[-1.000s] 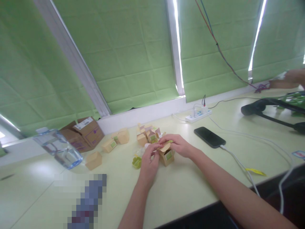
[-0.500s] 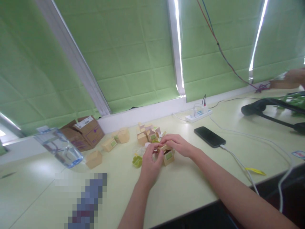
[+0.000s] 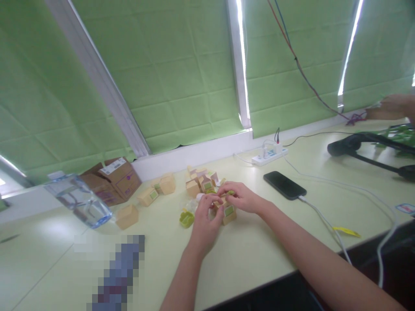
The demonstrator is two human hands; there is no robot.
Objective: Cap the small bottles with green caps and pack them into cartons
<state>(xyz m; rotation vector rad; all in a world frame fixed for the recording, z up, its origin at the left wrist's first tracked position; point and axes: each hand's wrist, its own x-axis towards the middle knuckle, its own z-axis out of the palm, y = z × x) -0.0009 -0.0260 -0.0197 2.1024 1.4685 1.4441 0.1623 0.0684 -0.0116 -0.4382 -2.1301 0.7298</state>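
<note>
A small tan cardboard box point(image 3: 229, 218) with a green label stands on the table between my hands. My left hand point(image 3: 205, 218) is closed around its left side, thumb near the front edge and fingers at the top. My right hand point(image 3: 242, 198) is bent over the box's top and back, its fingertips at the lid flap. Just left of the hands sits a green clover-shaped piece point(image 3: 186, 219), beside some clear plastic. Behind them is a heap of similar small boxes point(image 3: 193, 188), partly covered by my fingers.
At left are a water bottle point(image 3: 81, 201), a brown carton point(image 3: 121, 181) and more small boxes point(image 3: 127, 217). To the right lie a charging phone point(image 3: 284, 185), a power strip point(image 3: 269, 156), a yellow strip point(image 3: 346, 232) and a black headset-like object point(image 3: 348, 146). Another person's arm point(image 3: 391, 109) reaches in far right.
The box's lid flap, raised earlier over a dark gap, is now lower and the gap is covered. A green bit shows at my right fingers. My hands have barely shifted.
</note>
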